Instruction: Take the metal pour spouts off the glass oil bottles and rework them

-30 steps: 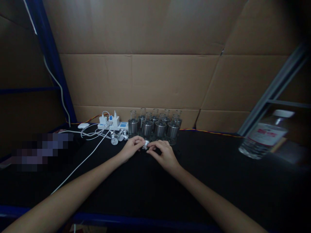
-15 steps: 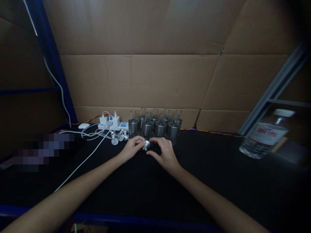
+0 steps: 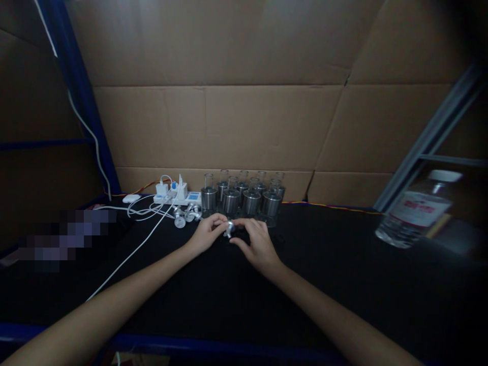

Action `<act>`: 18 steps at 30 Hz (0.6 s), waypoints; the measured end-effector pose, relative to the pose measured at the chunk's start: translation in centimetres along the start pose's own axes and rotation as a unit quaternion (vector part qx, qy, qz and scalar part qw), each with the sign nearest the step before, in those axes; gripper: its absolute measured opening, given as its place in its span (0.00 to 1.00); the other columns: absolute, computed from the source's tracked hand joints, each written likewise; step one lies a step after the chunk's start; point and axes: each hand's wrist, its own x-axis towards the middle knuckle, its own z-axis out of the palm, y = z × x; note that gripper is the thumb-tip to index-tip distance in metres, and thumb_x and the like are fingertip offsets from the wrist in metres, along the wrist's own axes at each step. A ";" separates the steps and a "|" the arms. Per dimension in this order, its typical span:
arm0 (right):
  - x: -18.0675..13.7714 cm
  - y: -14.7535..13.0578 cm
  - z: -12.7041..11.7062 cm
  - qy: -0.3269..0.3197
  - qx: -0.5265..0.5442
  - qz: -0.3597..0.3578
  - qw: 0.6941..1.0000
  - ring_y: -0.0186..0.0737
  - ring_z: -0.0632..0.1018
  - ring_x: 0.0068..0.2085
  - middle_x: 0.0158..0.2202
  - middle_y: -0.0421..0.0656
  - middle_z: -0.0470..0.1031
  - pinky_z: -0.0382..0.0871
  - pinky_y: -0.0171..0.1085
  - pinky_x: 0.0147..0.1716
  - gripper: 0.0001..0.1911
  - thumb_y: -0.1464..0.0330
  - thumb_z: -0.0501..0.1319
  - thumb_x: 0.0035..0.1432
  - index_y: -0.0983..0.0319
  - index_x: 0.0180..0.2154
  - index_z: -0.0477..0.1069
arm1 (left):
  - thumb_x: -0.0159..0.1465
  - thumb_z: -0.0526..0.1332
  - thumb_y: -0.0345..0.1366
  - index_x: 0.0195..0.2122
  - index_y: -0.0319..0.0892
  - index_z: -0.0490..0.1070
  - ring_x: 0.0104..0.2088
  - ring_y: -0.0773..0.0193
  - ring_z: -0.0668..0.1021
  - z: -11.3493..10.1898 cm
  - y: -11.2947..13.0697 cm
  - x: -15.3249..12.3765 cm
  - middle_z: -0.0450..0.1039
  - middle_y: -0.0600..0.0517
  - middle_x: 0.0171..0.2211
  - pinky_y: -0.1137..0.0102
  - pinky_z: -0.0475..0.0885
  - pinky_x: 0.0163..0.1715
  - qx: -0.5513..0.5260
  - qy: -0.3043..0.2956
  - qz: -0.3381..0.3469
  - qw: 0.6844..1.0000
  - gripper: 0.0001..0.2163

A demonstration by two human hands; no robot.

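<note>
My left hand (image 3: 206, 233) and my right hand (image 3: 256, 242) meet over a black table (image 3: 343, 284), fingers pinched together on a small silvery metal part (image 3: 229, 228) held between them. Just behind the hands stands a cluster of several metal cylinders with clear glass tops (image 3: 244, 197). A few loose small silvery parts (image 3: 186, 213) lie to the left of that cluster.
A white power strip with plugs and white cables (image 3: 171, 195) sits at the back left. A clear plastic water bottle (image 3: 414, 211) stands at the right. Cardboard walls (image 3: 229, 122) close the back, with a blue frame post (image 3: 82, 96) on the left.
The fingers of both hands have shifted slightly on the small metal part. The hands stay in the same spot.
</note>
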 end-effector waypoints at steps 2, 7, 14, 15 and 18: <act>-0.1 0.0 0.1 0.002 0.001 -0.001 1.000 0.39 0.68 0.40 0.38 0.41 0.70 0.55 0.40 0.39 0.12 0.68 0.58 0.49 0.59 0.38 0.60 | 0.56 0.56 0.38 0.31 0.37 0.63 0.24 0.73 0.66 0.0 -0.1 0.0 0.62 0.56 0.22 0.77 0.58 0.25 0.010 0.002 0.003 1.000 0.08; -0.1 0.0 0.2 0.010 -0.003 -0.004 1.000 0.40 0.68 0.38 0.36 0.42 0.69 0.54 0.39 0.38 0.08 0.69 0.57 0.50 0.60 0.33 0.58 | 0.56 0.56 0.39 0.30 0.37 0.63 0.24 0.73 0.65 0.0 -0.3 0.1 0.62 0.56 0.22 0.77 0.58 0.25 0.029 0.010 0.005 1.000 0.09; 0.0 -0.2 0.3 0.009 -0.037 0.008 0.999 0.38 0.67 0.34 0.32 0.40 0.68 0.53 0.38 0.35 0.09 0.68 0.57 0.50 0.60 0.29 0.55 | 0.56 0.55 0.39 0.31 0.37 0.63 0.24 0.73 0.65 0.1 0.0 0.0 0.62 0.56 0.22 0.78 0.58 0.24 0.036 0.025 0.001 0.999 0.09; 0.0 -0.2 0.3 0.009 -0.041 0.008 0.999 0.38 0.67 0.34 0.32 0.40 0.68 0.53 0.37 0.35 0.09 0.68 0.57 0.50 0.61 0.29 0.55 | 0.56 0.55 0.39 0.31 0.37 0.63 0.24 0.72 0.65 0.1 0.0 0.0 0.62 0.56 0.23 0.77 0.58 0.25 0.039 0.025 0.002 0.999 0.09; -0.1 -0.4 0.3 0.008 -0.055 0.010 0.998 0.38 0.67 0.33 0.31 0.40 0.68 0.53 0.37 0.34 0.09 0.69 0.57 0.50 0.60 0.28 0.55 | 0.57 0.55 0.39 0.31 0.37 0.63 0.25 0.72 0.66 0.1 -0.2 -0.1 0.62 0.56 0.23 0.77 0.59 0.25 0.046 0.026 0.007 0.999 0.09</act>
